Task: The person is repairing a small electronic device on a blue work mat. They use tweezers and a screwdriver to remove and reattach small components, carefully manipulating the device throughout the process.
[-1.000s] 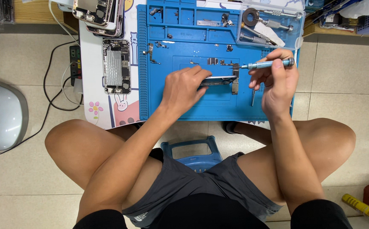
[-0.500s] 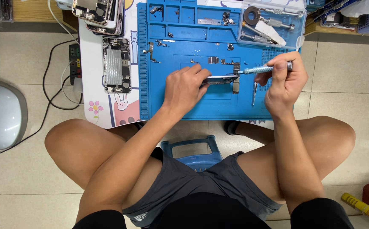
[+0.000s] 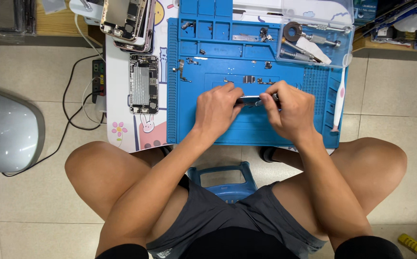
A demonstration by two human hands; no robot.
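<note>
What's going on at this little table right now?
A seated person bends over a blue work mat on a low table. The left hand and right hand meet over a small dark metal part, both gripping it. Tiny screws and brackets lie above; an opened phone body lies left of the mat.

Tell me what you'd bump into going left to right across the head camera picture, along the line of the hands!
Rounded grey plastic shell → black power cable → opened silver phone body → left hand → right hand → white-and-pink toothbrush.
</note>
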